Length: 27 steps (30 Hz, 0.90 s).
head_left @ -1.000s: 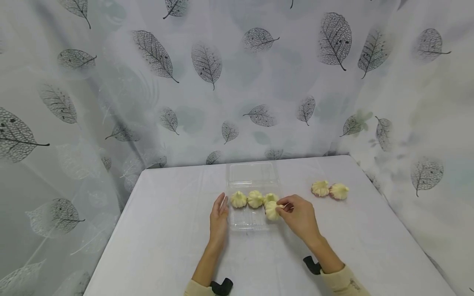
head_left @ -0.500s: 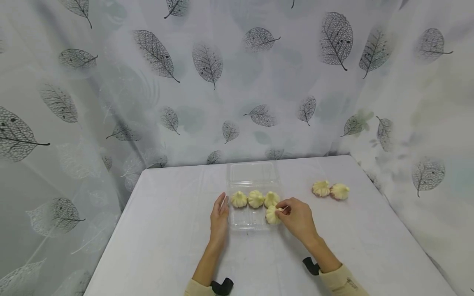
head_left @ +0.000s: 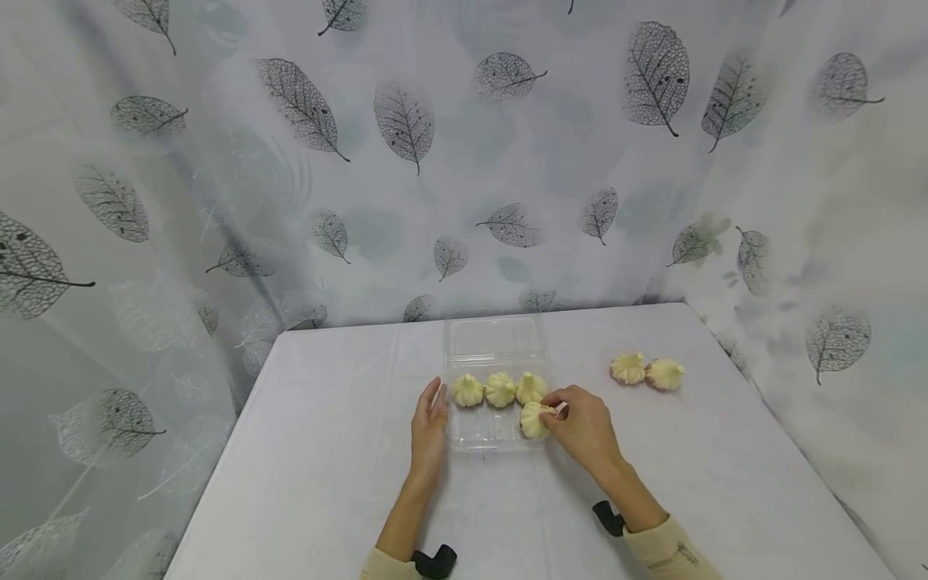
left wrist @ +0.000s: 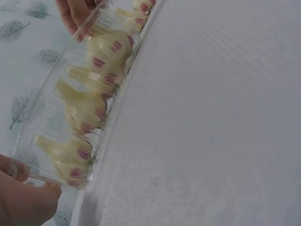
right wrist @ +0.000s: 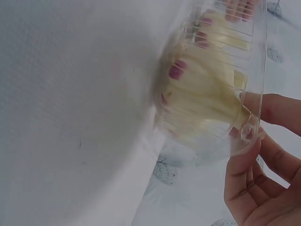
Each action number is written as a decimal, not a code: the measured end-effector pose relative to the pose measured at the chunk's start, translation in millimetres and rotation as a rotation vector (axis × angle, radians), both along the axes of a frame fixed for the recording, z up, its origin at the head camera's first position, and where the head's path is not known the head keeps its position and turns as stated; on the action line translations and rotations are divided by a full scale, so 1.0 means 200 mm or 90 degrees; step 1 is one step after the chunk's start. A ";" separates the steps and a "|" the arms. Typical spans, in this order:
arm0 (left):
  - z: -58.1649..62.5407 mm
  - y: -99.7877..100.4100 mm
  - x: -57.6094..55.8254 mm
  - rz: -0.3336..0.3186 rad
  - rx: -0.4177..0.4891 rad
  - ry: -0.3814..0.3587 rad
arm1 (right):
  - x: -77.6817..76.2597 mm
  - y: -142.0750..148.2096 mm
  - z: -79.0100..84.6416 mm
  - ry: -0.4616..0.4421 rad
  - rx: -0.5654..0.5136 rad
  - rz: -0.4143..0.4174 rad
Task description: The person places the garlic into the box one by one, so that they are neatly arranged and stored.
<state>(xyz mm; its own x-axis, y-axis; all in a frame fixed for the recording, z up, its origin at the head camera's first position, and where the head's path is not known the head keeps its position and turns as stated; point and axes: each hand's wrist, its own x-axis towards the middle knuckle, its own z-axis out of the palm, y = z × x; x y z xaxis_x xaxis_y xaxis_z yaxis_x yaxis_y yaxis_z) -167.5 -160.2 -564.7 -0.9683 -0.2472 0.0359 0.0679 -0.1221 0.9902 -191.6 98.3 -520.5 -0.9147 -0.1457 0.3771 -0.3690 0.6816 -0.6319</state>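
In the head view, an opened clear plastic clamshell box [head_left: 478,439] lies on the table with its lid [head_left: 495,337] folded back. A row of three garlic bulbs [head_left: 500,390] sits in its rear half. My right hand [head_left: 589,431] pinches the stem of another garlic bulb [head_left: 534,420] low in the box's front right corner. In the right wrist view this bulb [right wrist: 202,94] shows blurred through the clear wall. My left hand [head_left: 428,435] rests against the box's left side, fingers mostly straight; the left wrist view has that hand [left wrist: 28,200] at the box's corner.
Two more garlic bulbs [head_left: 645,371] lie together on the white-covered table [head_left: 326,459], right of the box. A leaf-printed curtain [head_left: 464,177] hangs behind the table and along its sides. A black strap piece [head_left: 435,561] is at each wrist.
The pinched garlic bulb has moved slightly down and toward the front of the box, away from the rear row. Over the last half second it has barely moved. The left hand stays put.
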 end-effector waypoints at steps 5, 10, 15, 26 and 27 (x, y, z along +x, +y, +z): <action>0.00 0.00 0.00 -0.001 -0.005 -0.008 | 0.01 0.03 0.03 -0.013 -0.006 -0.004; 0.00 0.00 0.00 -0.001 -0.011 -0.013 | 0.00 0.07 0.06 -0.007 -0.007 -0.004; 0.00 0.00 0.01 0.000 -0.009 -0.013 | -0.03 0.13 0.08 0.016 -0.003 -0.019; -0.01 0.00 0.00 -0.002 -0.009 -0.006 | -0.12 0.34 0.09 0.059 -0.037 -0.092; -0.01 0.00 0.00 -0.001 -0.010 -0.007 | -0.12 0.36 0.09 0.066 -0.034 -0.100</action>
